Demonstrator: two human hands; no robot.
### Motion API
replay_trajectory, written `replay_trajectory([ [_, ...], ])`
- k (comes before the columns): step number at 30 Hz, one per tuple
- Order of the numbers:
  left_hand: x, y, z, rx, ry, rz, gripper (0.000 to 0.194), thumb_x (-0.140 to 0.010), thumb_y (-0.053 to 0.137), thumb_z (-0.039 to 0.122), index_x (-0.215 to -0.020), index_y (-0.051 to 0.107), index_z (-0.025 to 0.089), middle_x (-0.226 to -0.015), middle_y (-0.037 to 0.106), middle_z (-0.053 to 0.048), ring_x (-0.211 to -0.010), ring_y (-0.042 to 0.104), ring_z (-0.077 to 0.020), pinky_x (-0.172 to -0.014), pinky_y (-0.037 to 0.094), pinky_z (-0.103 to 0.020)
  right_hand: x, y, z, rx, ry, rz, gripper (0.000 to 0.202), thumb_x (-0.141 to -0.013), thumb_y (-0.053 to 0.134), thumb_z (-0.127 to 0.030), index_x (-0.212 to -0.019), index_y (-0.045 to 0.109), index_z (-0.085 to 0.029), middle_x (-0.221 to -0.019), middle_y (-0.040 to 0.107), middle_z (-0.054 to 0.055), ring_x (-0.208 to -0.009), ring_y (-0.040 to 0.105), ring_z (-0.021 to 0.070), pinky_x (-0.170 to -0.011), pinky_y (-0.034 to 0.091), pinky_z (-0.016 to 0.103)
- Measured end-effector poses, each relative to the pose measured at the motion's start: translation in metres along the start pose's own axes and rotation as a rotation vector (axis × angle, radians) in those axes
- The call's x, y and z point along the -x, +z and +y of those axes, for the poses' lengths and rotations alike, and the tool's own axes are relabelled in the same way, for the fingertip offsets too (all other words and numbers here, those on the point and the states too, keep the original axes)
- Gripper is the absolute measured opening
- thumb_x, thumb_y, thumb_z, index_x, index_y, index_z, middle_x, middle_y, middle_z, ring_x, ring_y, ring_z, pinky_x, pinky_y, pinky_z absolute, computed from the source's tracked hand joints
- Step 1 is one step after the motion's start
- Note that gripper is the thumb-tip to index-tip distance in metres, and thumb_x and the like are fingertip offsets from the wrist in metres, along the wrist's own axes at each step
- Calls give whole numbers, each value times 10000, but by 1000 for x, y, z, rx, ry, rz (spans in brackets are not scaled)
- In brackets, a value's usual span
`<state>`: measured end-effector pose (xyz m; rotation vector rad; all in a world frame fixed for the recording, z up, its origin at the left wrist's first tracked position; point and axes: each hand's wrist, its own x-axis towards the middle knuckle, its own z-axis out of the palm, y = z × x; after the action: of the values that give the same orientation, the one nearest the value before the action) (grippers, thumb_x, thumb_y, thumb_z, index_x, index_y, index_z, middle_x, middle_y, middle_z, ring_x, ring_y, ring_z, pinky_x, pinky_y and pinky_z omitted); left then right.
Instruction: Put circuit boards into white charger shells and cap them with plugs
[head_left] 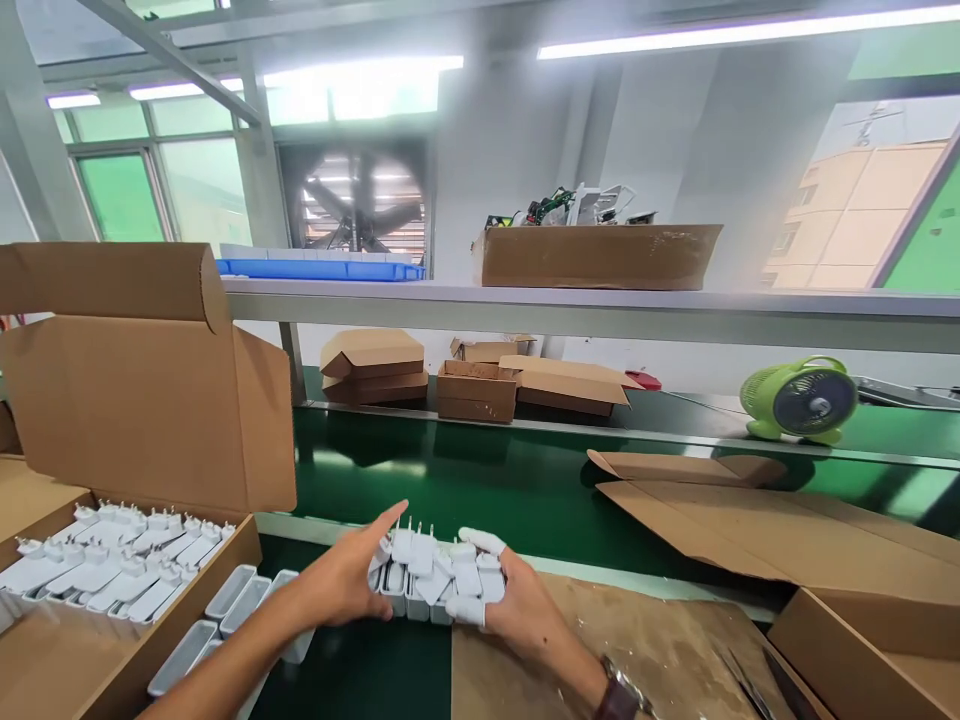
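Between my two hands is a row of white plug adapters [431, 572], pressed together with several metal prongs pointing up. My left hand [349, 572] grips the row's left end, its thumb and fingers spread round it. White coverings sit on some fingertips of my right hand [510, 600], which closes on the right end. At the left, an open cardboard box [247, 555] holds rows of similar white adapters [112, 560]. White rectangular cases [184, 655] lie beside that box, partly hidden behind my left forearm.
Brown paper [600, 630] covers the bench at the right, with tweezers [742, 680] on it. An open carton [862, 640] stands at lower right. A green belt [450, 470] runs behind my hands; further back are small boxes [476, 390] and a green fan [802, 400].
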<state>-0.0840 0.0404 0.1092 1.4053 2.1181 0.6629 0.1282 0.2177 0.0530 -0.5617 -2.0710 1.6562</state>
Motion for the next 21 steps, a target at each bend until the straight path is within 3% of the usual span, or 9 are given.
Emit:
replay_trajectory([
  [3, -52, -34, 13, -9, 110, 52, 1247, -653, 890, 104, -1697, 239, 308, -1631, 506, -127, -1475, 494, -358, -1207, 409, -417, -55, -28, -20, 28, -84, -2, 907, -556, 1032, -377, -1349, 638, -184, -1120, 786, 103, -1024, 757, 327, -958, 622, 470],
  [6, -112, -60, 21, -28, 159, 86, 1237, -601, 900, 75, -1672, 311, 270, -1551, 586, -143, -1383, 576, -361, -1159, 455, -413, -114, -51, -33, 71, -150, -12, 745, -650, 999, -395, -1278, 664, -174, -1143, 780, 98, -1012, 758, 287, -968, 613, 472],
  [9, -164, -65, 14, -59, 135, 93, 1272, -548, 928, 85, -1663, 332, 229, -1443, 665, -148, -1264, 658, -347, -1097, 514, -409, -156, -61, -30, 123, -172, -34, 555, -805, 906, -414, -1240, 673, -158, -1113, 778, 93, -968, 765, 263, -930, 619, 487],
  [11, -191, -59, 2, -84, 111, 77, 1285, -543, 964, 154, -1662, 337, 239, -1427, 676, -138, -1227, 682, -338, -1067, 542, -405, -173, -63, -21, 162, -172, -34, 557, -785, 915, -415, -1216, 682, -150, -1109, 775, 104, -1008, 759, 284, -971, 599, 506],
  [14, -219, -48, -16, -136, 92, 51, 1347, -536, 1008, 274, -1680, 297, 255, -1501, 616, -156, -1316, 637, -368, -1106, 525, -429, -188, -65, -7, 220, -160, -13, 670, -679, 964, -423, -1224, 687, -150, -1151, 763, 140, -1145, 718, 343, -1079, 535, 509],
  [17, -233, -45, -24, -225, 111, 54, 1376, -527, 1029, 366, -1682, 281, 342, -1576, 517, -167, -1438, 503, -455, -1139, 479, -546, -200, -69, 1, 270, -157, -19, 749, -659, 961, -439, -1293, 672, -164, -1196, 746, 147, -1149, 707, 352, -1048, 545, 464],
  [19, -238, -50, -26, -279, 136, 50, 1189, -604, 1001, 445, -1626, 394, 425, -1539, 535, -139, -1403, 524, -463, -1088, 502, -570, -209, -72, 3, 295, -160, -46, 737, -686, 943, -447, -1318, 675, -177, -1183, 754, 131, -1076, 727, 330, -979, 571, 437],
  [21, -240, -57, -29, -302, 164, 38, 876, -779, 879, 554, -1561, 499, 441, -1466, 592, -107, -1300, 623, -392, -1039, 539, -505, -217, -72, 4, 309, -155, -65, 682, -730, 911, -477, -1301, 699, -170, -1156, 770, 127, -1044, 737, 321, -947, 579, 425],
])
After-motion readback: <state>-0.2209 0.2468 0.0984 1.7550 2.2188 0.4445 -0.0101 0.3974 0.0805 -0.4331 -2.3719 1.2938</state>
